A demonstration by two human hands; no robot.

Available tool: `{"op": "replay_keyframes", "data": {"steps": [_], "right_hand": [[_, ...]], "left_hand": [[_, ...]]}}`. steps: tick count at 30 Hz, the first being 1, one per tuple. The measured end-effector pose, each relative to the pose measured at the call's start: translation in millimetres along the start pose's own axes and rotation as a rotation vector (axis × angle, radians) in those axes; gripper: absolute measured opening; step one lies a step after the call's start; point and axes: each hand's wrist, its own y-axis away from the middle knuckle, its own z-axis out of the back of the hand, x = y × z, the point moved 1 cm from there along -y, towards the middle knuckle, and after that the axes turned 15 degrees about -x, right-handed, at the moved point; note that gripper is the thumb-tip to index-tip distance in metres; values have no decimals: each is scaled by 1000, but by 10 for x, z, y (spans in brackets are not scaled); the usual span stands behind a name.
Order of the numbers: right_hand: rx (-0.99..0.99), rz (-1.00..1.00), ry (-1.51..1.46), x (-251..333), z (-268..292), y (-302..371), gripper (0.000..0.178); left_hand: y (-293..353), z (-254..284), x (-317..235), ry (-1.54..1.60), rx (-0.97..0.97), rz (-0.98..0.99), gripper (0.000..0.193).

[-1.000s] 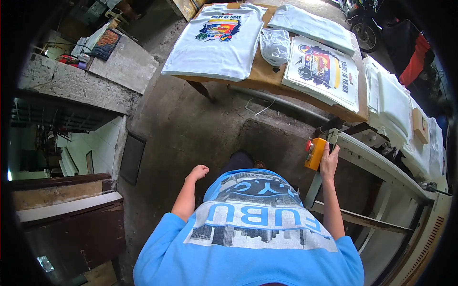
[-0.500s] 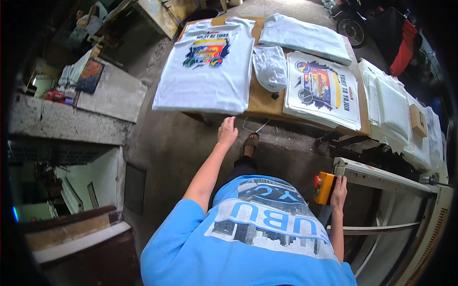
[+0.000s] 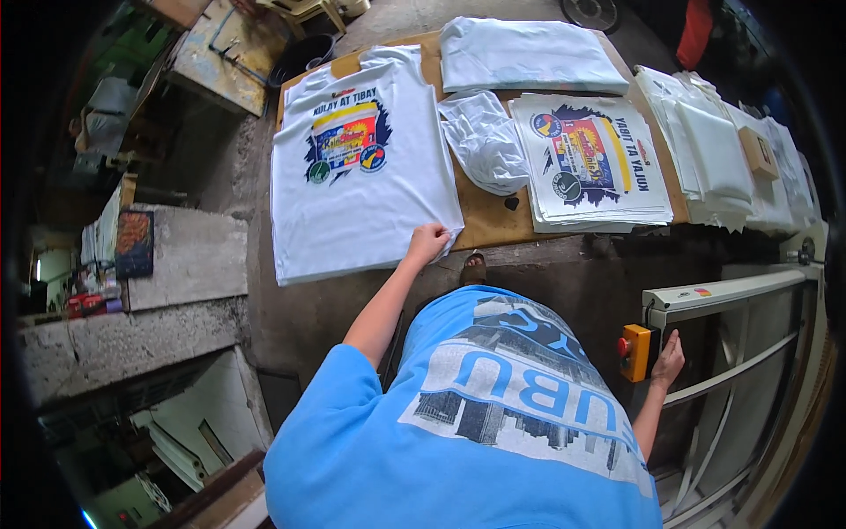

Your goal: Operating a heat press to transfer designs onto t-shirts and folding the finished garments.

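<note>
A stack of white sleeveless shirts (image 3: 352, 225) with a colourful print lies at the left of the table, its near edge hanging past the tabletop. My left hand (image 3: 429, 241) is closed on the top shirt's near right corner, fingers pinched together. Low at the right, a yellow switch box (image 3: 636, 353) with a red button is fixed to a pale machine frame (image 3: 731, 293). My right hand (image 3: 668, 360) is just right of this box, fingers stretched upward and seemingly holding nothing; whether it touches the box's side is unclear.
On the brown table (image 3: 489, 220) lie a bunched white cloth (image 3: 485, 145), a stack of printed sheets (image 3: 595, 167) and folded white fabric (image 3: 533, 57). Wrapped white bundles (image 3: 705, 150) and a small cardboard box (image 3: 757, 154) sit farther right. A concrete ledge (image 3: 198, 256) stands at left.
My left hand has moved from in front of the table onto the shirt's corner and closed on it. The table appears nearer. My right hand has shifted slightly away from the switch box.
</note>
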Motion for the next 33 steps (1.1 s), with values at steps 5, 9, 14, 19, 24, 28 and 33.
{"op": "replay_keyframes", "data": {"steps": [5,9,14,19,24,28,33], "right_hand": [[-102,9,84,-19,-45,34,49],[-68,-40,122,-36,-54,56,50],[-47,-42,132,-41,-85,33,50],[-65,-68,160,-55,-75,58,52],[-60,-111,166,-94,-82,27,53],[-40,-96,178,-157,-83,32,52],[-23,-82,164,-131,-81,36,53]], "left_hand": [[-122,84,321,476,286,599,17],[-188,232,186,464,291,580,18],[-160,222,275,477,251,550,23],[-110,228,234,327,221,456,25],[-106,213,350,449,255,459,21],[-129,261,308,487,363,510,19],[-69,231,301,354,277,485,20]]}}
